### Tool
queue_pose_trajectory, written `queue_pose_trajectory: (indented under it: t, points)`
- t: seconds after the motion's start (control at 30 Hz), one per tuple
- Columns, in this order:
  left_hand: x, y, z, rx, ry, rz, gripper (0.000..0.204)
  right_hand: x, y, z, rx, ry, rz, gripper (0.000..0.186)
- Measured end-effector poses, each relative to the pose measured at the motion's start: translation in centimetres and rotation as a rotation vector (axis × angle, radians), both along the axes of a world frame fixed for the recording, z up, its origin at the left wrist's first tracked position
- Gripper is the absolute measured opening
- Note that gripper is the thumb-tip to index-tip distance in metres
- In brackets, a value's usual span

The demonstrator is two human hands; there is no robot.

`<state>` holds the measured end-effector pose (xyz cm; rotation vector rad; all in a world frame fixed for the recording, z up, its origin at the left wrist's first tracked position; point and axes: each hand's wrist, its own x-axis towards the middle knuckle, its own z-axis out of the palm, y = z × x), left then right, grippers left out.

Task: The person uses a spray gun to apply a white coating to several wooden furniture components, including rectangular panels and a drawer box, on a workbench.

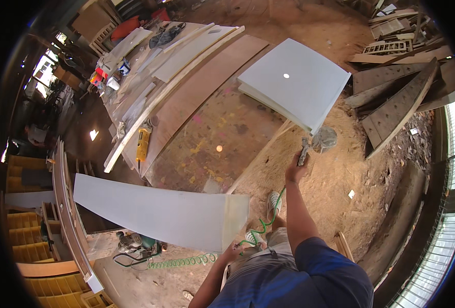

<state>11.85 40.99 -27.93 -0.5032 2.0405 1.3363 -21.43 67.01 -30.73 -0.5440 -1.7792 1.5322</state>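
Observation:
My right hand (295, 170) grips a spray gun (304, 150) with a rounded, paint-smeared cup (324, 139) on it. The gun is close to the near right corner of a white panel (299, 84), which lies over the table's end with another pale board beneath it. A green coiled air hose (262, 226) runs from the gun down to my left hand (231, 253), whose fingers are closed around it near my waist. Just beyond that hand lies a long white tapered board (160, 209).
A paint-stained worktable (217, 136) carries long boards, a yellow power tool (143, 143) and small containers. A green machine (135, 244) sits on the floor at lower left, beside more coiled hose. Scrap wood (402, 102) is piled at right. Yellow-lined cabinets (30, 231) stand at left.

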Motion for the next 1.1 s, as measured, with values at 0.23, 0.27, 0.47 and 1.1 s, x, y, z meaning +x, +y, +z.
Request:
queue_pose_trajectory:
  t: [0.23, 0.27, 0.47, 1.1]
  points:
    - [-0.4, -1.7, -2.8, -0.197, 0.095, -0.197, 0.034, 0.4, 0.0, 0.5, -0.080, -0.172, -0.012, 0.029]
    - [0.5, -2.3, -4.4, -0.264, 0.159, -0.255, 0.035, 0.6, -0.7, 0.8, -0.088, -0.130, -0.017, 0.029]
    - [3.1, -3.5, -8.4, -0.355, 0.214, -0.303, 0.038, 1.3, -1.2, -0.4, -0.029, -0.178, -0.062, 0.029]
    - [3.0, -3.0, -9.6, -0.301, 0.118, -0.261, 0.040, 1.3, -2.1, -0.1, -0.076, -0.116, 0.012, 0.023]
